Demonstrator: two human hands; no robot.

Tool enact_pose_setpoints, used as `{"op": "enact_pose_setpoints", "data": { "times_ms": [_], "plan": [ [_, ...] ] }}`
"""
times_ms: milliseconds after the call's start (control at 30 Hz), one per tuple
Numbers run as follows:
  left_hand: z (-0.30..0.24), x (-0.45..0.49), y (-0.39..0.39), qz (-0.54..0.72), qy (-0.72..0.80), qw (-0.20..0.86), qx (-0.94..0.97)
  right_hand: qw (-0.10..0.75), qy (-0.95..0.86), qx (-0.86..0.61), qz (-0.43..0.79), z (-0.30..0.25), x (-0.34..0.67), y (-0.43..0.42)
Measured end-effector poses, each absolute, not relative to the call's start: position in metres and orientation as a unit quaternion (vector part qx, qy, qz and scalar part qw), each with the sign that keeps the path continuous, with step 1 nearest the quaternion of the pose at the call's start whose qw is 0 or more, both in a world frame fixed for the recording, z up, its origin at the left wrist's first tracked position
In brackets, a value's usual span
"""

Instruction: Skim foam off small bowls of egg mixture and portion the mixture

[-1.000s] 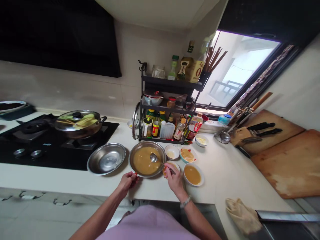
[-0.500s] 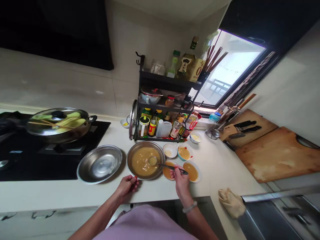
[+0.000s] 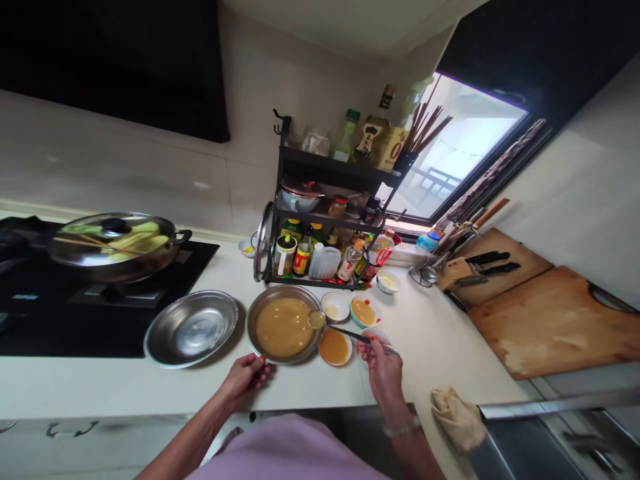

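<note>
My right hand (image 3: 383,370) is closed around the dark handle of a ladle (image 3: 350,332). The ladle's round head is at the right rim of a metal basin (image 3: 253,333) of brown, soupy liquid, with some liquid in it. At the basin's front edge, my left hand (image 3: 246,379) grips the rim between thumb and curled fingers. Right of the basin stand a bowl of brown liquid (image 3: 334,348), a second filled bowl (image 3: 364,312) and a white bowl (image 3: 335,307) with a little pale content. Another bowl (image 3: 374,333) is mostly hidden behind my right hand.
An empty metal basin (image 3: 192,329) stands to the left, beside a lidded pan (image 3: 114,248) on the stove. Behind is a rack (image 3: 333,219) of bottles and jars. Knives (image 3: 493,262), a cutting board (image 3: 553,323) and a cloth (image 3: 457,419) are on the right.
The ladle's head has moved right, from the middle of the basin to its right rim, and my right hand has shifted right with it. My left hand stays at the rim.
</note>
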State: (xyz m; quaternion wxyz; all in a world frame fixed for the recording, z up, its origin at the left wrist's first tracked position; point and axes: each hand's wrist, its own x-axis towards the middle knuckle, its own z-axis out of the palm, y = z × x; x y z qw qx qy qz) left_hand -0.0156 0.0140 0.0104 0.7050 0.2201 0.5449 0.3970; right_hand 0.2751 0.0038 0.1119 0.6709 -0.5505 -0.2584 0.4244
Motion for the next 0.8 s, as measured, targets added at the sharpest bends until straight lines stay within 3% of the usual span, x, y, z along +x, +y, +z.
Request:
{"op": "enact_pose_setpoints", "data": {
  "times_ms": [367,633,800],
  "plan": [
    [0.012,-0.013,0.011,0.404,0.557,0.691,0.221,0.720,-0.280,-0.593,0.229,0.110,0.357,0.022],
    [0.011,-0.012,0.011,0.411,0.550,0.692,0.223,0.559,-0.530,-0.629,0.104,0.092,0.366,0.015],
    [0.014,-0.012,0.011,0.414,0.551,0.688,0.227,0.537,-0.618,-0.560,0.129,0.094,0.330,0.008]
  ]
}}
